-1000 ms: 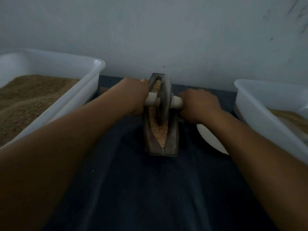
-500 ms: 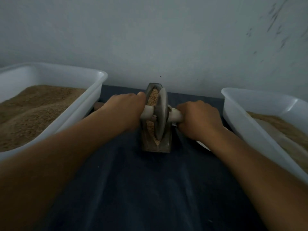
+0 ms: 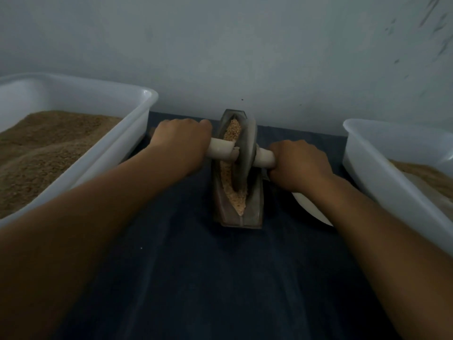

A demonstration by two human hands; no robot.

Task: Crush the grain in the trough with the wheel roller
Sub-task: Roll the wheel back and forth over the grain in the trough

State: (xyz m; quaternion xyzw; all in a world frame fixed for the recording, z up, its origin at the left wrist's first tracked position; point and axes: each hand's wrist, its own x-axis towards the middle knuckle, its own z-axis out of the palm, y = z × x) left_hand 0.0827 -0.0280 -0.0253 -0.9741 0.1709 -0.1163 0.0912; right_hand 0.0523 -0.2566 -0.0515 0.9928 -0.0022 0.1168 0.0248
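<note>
Now both hands grip wheel roller in trough.

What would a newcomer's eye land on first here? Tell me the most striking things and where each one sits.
At the centre, against the wall, a dark trough holds pale grain, with a wheel roller standing in it. The left hand and right hand grip the roller's pale handle on either side. A white tub heaped with brown grain fills the left edge, and another white tub stands at the right.
</note>
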